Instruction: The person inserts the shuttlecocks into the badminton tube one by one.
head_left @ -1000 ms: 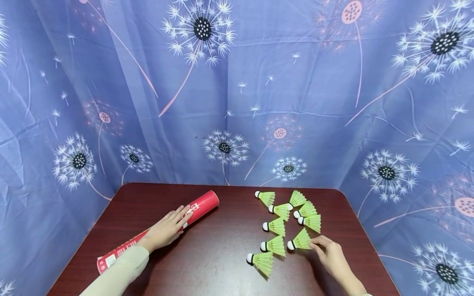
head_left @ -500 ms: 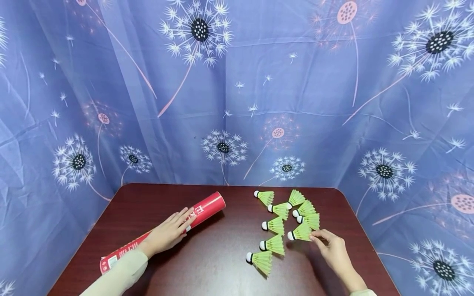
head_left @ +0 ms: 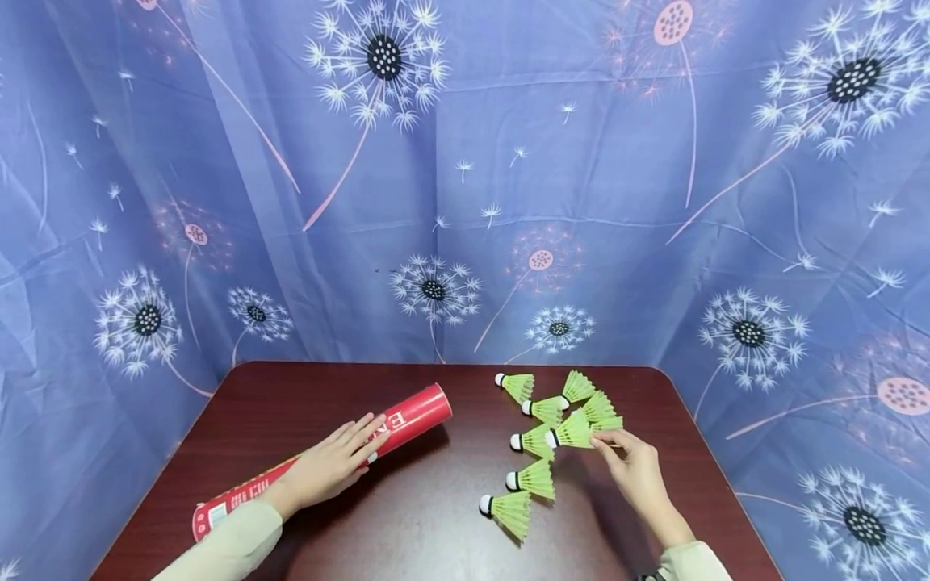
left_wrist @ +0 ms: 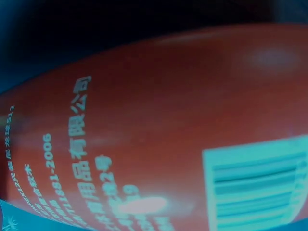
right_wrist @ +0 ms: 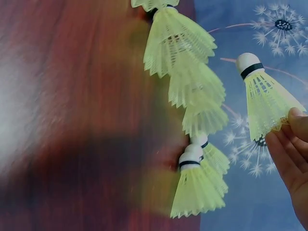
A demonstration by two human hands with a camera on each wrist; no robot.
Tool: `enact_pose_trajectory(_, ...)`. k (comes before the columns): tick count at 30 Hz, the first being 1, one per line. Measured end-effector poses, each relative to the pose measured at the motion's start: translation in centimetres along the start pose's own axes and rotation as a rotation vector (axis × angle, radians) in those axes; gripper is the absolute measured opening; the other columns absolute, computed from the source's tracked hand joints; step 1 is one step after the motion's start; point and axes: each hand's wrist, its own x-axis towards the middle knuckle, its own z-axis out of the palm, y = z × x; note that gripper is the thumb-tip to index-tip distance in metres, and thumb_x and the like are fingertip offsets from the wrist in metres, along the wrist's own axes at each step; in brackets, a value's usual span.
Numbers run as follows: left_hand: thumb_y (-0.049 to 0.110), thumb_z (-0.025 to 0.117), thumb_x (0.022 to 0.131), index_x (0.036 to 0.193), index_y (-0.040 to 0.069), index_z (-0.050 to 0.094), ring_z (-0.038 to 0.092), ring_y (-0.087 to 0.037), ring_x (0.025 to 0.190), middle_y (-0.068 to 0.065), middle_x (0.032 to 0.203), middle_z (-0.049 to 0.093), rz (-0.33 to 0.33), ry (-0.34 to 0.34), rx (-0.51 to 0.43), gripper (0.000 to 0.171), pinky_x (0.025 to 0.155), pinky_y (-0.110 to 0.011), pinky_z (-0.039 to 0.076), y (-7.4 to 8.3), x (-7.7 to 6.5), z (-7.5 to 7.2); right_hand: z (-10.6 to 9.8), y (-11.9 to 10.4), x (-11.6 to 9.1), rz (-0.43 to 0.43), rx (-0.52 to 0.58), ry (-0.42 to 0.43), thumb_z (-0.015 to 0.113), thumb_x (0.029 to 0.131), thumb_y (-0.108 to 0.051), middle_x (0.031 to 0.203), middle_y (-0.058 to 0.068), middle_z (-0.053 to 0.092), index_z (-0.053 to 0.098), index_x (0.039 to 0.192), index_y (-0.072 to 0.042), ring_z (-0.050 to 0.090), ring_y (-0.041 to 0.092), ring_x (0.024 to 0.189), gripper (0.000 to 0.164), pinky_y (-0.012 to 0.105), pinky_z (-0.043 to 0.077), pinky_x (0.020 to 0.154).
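A long red shuttlecock tube lies slantwise on the left part of the table. My left hand rests on it with straight fingers. In the left wrist view the tube's red side with printing and a barcode fills most of the picture. My right hand pinches a yellow-green shuttlecock by its skirt edge, thumb on one side and fingers on the other. The white cork points left, away from the hand. In the head view this shuttlecock overlaps others behind it.
Several more shuttlecocks lie on the dark red-brown table. One row runs down the middle right, its nearest shuttlecock at the front. A smaller cluster, with a shuttlecock at its far end, lies to the right. A blue dandelion curtain hangs behind.
My right hand has carried the pinched shuttlecock away from me and to the left, toward the row. The tube has shifted slightly to the right under my left hand.
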Motion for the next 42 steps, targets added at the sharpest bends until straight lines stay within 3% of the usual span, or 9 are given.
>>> enact_pose_trajectory(5, 0.025, 0.065, 0.087, 0.145, 0.005, 0.041, 0.039, -0.036, 0.135, -0.019, 0.152, 0.032, 0.018, 0.011, -0.004, 0.066, 0.101, -0.047, 0.042, 0.6, 0.5, -0.6, 0.8, -0.4, 0.7, 0.002, 0.013, 0.013, 0.077, 0.066, 0.016, 0.076, 0.007, 0.07, 0.074, 0.081, 0.0, 0.06, -0.007, 0.073, 0.022, 0.006, 0.047, 0.064)
enact_pose_trajectory(9, 0.029, 0.045, 0.1, 0.145, 0.004, 0.041, 0.04, -0.036, 0.134, -0.02, 0.151, 0.034, 0.043, 0.043, -0.013, 0.052, 0.101, -0.047, 0.042, 1.2, 0.9, -1.0, 1.5, -0.9, 1.3, 0.008, 0.016, 0.031, 0.078, 0.066, 0.015, 0.075, 0.007, 0.071, 0.075, 0.081, -0.001, 0.059, -0.008, 0.074, 0.022, 0.006, 0.046, 0.066)
enact_pose_trajectory(14, 0.033, 0.029, 0.104, 0.144, 0.004, 0.042, 0.043, -0.038, 0.132, -0.021, 0.15, 0.036, 0.058, 0.071, -0.02, 0.051, 0.106, -0.046, 0.039, 1.9, 1.4, -1.5, 2.4, -1.7, 2.2, 0.012, 0.026, 0.031, 0.078, 0.068, 0.012, 0.076, 0.006, 0.071, 0.076, 0.082, -0.003, 0.063, 0.0, 0.073, 0.02, 0.012, 0.049, 0.063)
enact_pose_trajectory(19, 0.031, 0.039, 0.103, 0.145, 0.004, 0.042, 0.042, -0.039, 0.132, -0.021, 0.151, 0.034, 0.061, 0.063, -0.028, 0.05, 0.117, -0.038, 0.018, 2.1, 1.7, -1.7, 3.4, -2.6, 3.0, 0.021, 0.059, 0.006, 0.077, 0.071, 0.01, 0.079, 0.006, 0.072, 0.076, 0.084, -0.003, 0.066, 0.009, 0.073, 0.018, 0.011, 0.049, 0.064)
enact_pose_trajectory(21, 0.032, 0.037, 0.103, 0.145, 0.004, 0.042, 0.041, -0.038, 0.133, -0.02, 0.151, 0.034, 0.061, 0.063, -0.021, 0.05, 0.115, -0.041, 0.024, 2.2, 1.8, -1.6, 3.9, -2.9, 3.3, 0.032, 0.069, -0.001, 0.076, 0.072, 0.009, 0.08, 0.006, 0.073, 0.076, 0.084, -0.003, 0.067, 0.01, 0.073, 0.017, 0.011, 0.049, 0.065)
enact_pose_trajectory(26, 0.027, 0.06, 0.094, 0.145, 0.005, 0.041, 0.04, -0.037, 0.134, -0.019, 0.152, 0.033, 0.065, 0.056, -0.012, 0.059, 0.101, -0.049, 0.043, 2.5, 2.2, -1.5, 5.2, -3.6, 3.8, 0.061, 0.098, -0.011, 0.076, 0.075, 0.007, 0.082, 0.006, 0.073, 0.076, 0.085, -0.003, 0.067, 0.011, 0.074, 0.015, 0.012, 0.05, 0.067)
enact_pose_trajectory(28, 0.024, 0.073, 0.083, 0.146, 0.005, 0.04, 0.04, -0.037, 0.134, -0.019, 0.152, 0.033, 0.067, 0.053, -0.016, 0.073, 0.102, -0.048, 0.042, 2.6, 2.3, -1.5, 5.7, -4.0, 4.0, 0.076, 0.122, -0.023, 0.075, 0.077, 0.006, 0.082, 0.006, 0.073, 0.076, 0.086, -0.003, 0.067, 0.011, 0.075, 0.012, 0.012, 0.05, 0.067)
enact_pose_trajectory(35, 0.027, 0.059, 0.094, 0.146, 0.004, 0.039, 0.04, -0.038, 0.134, -0.02, 0.152, 0.032, 0.072, 0.07, -0.031, 0.061, 0.103, -0.048, 0.041, 2.7, 2.6, -1.5, 7.2, -4.8, 4.5, 0.103, 0.172, -0.06, 0.073, 0.081, -0.001, 0.082, 0.007, 0.072, 0.076, 0.088, -0.003, 0.067, 0.013, 0.072, 0.008, 0.016, 0.052, 0.064)
enact_pose_trajectory(42, 0.022, 0.077, 0.079, 0.146, 0.004, 0.04, 0.04, -0.038, 0.134, -0.02, 0.151, 0.033, 0.084, 0.08, -0.017, 0.078, 0.102, -0.047, 0.042, 2.6, 2.9, -1.5, 8.6, -4.9, 4.6, 0.082, 0.229, -0.085, 0.072, 0.081, 0.001, 0.081, 0.008, 0.072, 0.075, 0.087, -0.002, 0.068, 0.015, 0.068, 0.007, 0.017, 0.053, 0.06)
